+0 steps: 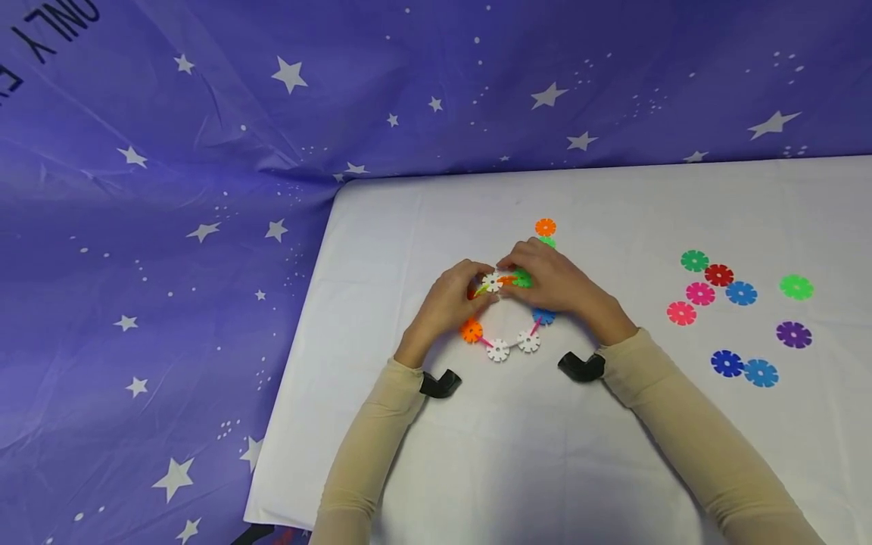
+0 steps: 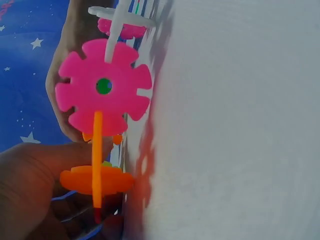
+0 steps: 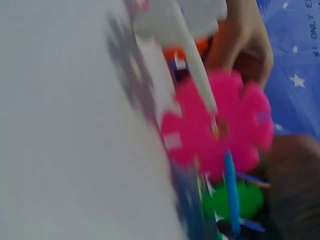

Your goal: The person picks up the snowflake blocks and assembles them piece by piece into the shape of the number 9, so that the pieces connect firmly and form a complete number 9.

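Note:
A ring of notched plastic snowflake discs, linked edge to edge, stands on the table between the hands. Its near side shows white discs (image 1: 498, 350), an orange disc (image 1: 471, 331) and a blue disc (image 1: 543, 316). My left hand (image 1: 446, 299) grips the far left part, beside a white disc (image 1: 492, 282). From the right, my right hand (image 1: 555, 276) pinches the far part by a green disc (image 1: 521, 278). Fingers hide some of the joints. A pink disc (image 2: 80, 92) joins the chain in the left wrist view; another pink disc (image 3: 245, 120) appears, blurred, in the right wrist view.
Loose discs lie to the right on the white table (image 1: 477, 454), among them a red disc (image 1: 719, 275), a purple disc (image 1: 794, 334) and a dark blue disc (image 1: 727, 363). Beyond my right hand is an orange disc (image 1: 546, 227), with a green one partly hidden.

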`<action>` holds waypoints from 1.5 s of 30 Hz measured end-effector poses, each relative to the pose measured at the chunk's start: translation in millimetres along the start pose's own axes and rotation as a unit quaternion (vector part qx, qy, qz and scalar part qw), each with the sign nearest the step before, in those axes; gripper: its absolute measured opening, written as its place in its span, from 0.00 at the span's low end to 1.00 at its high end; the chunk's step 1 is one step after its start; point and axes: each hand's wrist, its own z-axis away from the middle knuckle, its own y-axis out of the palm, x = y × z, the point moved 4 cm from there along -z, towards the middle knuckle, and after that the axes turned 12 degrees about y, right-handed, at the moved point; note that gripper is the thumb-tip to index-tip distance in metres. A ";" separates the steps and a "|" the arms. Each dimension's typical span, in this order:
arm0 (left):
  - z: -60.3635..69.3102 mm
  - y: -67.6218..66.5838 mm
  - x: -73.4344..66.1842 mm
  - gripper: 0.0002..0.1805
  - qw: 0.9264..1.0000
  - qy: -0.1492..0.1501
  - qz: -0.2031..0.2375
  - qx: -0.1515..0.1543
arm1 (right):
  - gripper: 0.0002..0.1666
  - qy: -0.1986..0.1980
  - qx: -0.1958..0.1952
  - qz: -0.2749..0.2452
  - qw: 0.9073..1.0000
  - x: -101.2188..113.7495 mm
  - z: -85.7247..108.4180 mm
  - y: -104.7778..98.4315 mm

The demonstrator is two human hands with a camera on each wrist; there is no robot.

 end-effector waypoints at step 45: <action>-43.2 4.2 -8.0 0.12 0.993 0.089 -0.041 0.066 | 0.19 0.058 -0.086 0.099 0.990 -42.4 14.3 -28.7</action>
